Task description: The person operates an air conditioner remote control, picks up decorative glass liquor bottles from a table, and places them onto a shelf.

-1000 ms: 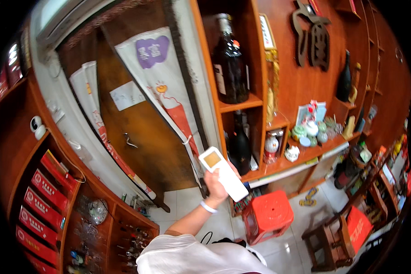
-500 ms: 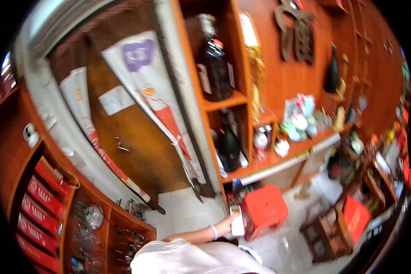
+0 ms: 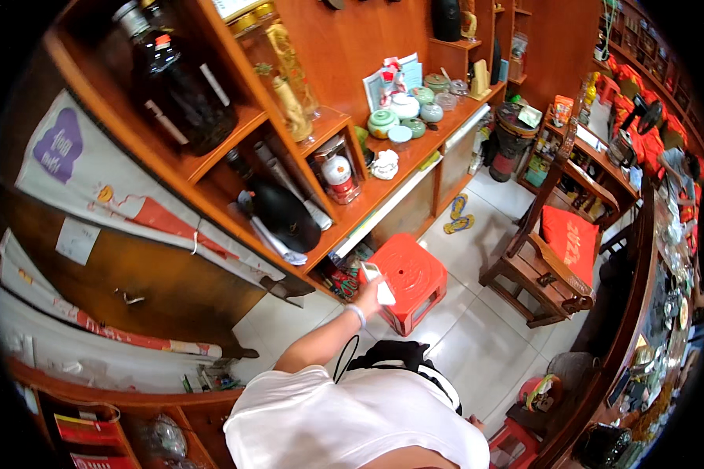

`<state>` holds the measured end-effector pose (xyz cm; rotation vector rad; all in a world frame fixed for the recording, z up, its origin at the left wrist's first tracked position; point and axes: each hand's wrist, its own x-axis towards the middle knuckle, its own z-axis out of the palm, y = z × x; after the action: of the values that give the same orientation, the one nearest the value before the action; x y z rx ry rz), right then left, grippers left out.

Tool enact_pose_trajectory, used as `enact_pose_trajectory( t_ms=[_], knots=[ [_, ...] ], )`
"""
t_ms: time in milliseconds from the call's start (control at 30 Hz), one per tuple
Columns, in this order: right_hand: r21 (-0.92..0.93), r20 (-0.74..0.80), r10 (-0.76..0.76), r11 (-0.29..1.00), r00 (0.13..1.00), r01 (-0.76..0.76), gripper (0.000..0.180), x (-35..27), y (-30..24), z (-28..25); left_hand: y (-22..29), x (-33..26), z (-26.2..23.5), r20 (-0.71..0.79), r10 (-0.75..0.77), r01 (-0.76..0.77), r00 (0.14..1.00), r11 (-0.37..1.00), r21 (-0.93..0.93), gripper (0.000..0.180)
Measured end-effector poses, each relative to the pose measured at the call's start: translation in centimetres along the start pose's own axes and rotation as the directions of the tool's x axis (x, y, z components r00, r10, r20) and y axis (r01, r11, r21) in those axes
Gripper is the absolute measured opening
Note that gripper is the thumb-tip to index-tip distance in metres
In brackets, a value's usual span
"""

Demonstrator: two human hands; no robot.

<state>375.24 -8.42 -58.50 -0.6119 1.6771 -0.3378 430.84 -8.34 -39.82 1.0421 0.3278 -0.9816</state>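
White remote (image 3: 384, 292) has come down, held in left hand (image 3: 368, 298).

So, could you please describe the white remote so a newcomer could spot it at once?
Find the red stool beside the wooden shelves. Over its left side in the picture, the left hand holds the remote. Its slim white body stands out against the red.

Downward fisheye view from the head

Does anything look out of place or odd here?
Mildly: the yellow-and-blue slippers lie at differing angles on the tiled floor, not neatly paired. The left hand holds a white remote; I see no spill.
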Motion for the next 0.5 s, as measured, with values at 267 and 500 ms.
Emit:
enact_pose_trajectory(
  t_ms=[267,500],
  knots=[
    [0.064,-0.078,0.085,0.995,0.993,-0.08,0.023,0.0,2.4,1.5,12.7,15.6,0.8,-0.434,0.513,-0.556,0.74,0.831,0.034,0.026],
    [0.111,-0.212,0.055,0.993,0.976,-0.032,0.018,-10.1,-4.4,6.6,12.9,18.9,5.0,-0.281,0.556,-0.22,0.782,0.668,0.711,0.038]
  ],
)
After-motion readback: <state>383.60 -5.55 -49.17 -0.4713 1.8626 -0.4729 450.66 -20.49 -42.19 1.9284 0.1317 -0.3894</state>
